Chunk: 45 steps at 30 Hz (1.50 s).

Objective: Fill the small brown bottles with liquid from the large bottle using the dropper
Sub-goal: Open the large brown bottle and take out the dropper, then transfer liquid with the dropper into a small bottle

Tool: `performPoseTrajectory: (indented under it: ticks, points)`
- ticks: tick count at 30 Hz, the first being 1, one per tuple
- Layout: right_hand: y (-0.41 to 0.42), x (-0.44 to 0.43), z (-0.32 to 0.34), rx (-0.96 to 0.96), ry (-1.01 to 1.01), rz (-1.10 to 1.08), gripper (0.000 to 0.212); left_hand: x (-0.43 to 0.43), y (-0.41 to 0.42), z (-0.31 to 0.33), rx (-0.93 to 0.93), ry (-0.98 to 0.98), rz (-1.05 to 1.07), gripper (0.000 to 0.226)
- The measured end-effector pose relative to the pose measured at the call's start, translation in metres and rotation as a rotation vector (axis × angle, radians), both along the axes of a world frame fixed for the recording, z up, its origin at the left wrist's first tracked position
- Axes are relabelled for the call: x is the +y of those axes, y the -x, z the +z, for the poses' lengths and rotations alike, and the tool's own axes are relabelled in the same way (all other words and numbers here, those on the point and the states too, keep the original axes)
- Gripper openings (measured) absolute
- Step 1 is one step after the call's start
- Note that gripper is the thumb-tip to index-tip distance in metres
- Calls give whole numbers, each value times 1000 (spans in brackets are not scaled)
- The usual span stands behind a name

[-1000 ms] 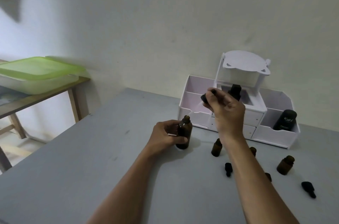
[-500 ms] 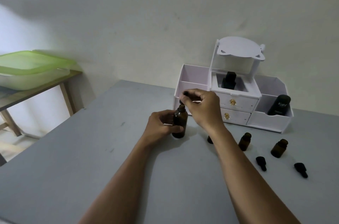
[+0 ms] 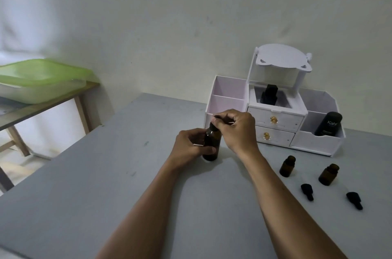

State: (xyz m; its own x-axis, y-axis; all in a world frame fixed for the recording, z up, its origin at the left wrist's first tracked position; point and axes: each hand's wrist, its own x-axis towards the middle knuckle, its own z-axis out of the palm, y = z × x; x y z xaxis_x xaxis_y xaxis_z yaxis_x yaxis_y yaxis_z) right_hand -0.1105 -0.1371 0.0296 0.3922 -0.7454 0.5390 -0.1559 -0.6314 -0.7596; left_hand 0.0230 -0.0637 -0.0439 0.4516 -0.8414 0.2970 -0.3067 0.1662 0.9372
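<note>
The large brown bottle (image 3: 210, 145) stands upright on the grey table (image 3: 89, 190), and my left hand (image 3: 191, 146) grips its body. My right hand (image 3: 235, 129) pinches the black dropper top (image 3: 214, 121) right at the bottle's mouth; the dropper's tube is hidden, apparently inside the neck. Two small brown bottles (image 3: 287, 166) (image 3: 328, 174) stand uncapped to the right. Their two black caps (image 3: 307, 191) (image 3: 354, 200) lie on the table in front of them.
A white desk organiser (image 3: 273, 123) with two small drawers stands against the wall, holding a black bottle (image 3: 269, 94) on top and a black Kahf tube (image 3: 328, 124) in its right bin. A green-lidded plastic box (image 3: 40, 80) rests on a wooden side table at left.
My right hand came down from above the organiser to the large bottle's mouth, bringing the dropper top onto the neck. My view shifted left, so a third small bottle is now hidden.
</note>
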Motion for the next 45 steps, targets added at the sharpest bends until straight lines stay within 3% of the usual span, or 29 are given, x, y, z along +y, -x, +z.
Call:
performPoseTrajectory:
  ticks: [15, 18, 21, 25, 29, 31, 36, 41, 45]
  points:
    - [3, 3, 9, -56, -24, -23, 13, 1, 2, 1, -22, -21, 3, 43]
    - [5, 5, 21, -92, 4, -15, 16, 3, 6, 1, -16, 6, 2, 52]
    - [12, 3, 40, -215, -6, 30, 15, 4, 11, 2, -208, 138, 192, 72]
    - [36, -4, 68, -470, -81, 62, 12, 9, 33, 22, -432, 463, 491, 56]
    - [75, -16, 78, -582, -138, 83, 16, 17, 90, 39, -427, 618, 344, 27]
    - [93, -24, 76, -513, -137, 63, 13, 18, 116, 34, -377, 494, 231, 29]
    - [119, -42, 62, -368, -131, 0, 16, 1, 135, 15, -160, -48, 71, 69]
    - [124, -52, 54, -215, -135, 2, 14, -19, 130, 13, -61, -223, 50, 75]
    - [122, -58, 46, -157, -146, 6, 17, -29, 125, 10, -77, -241, 31, 75]
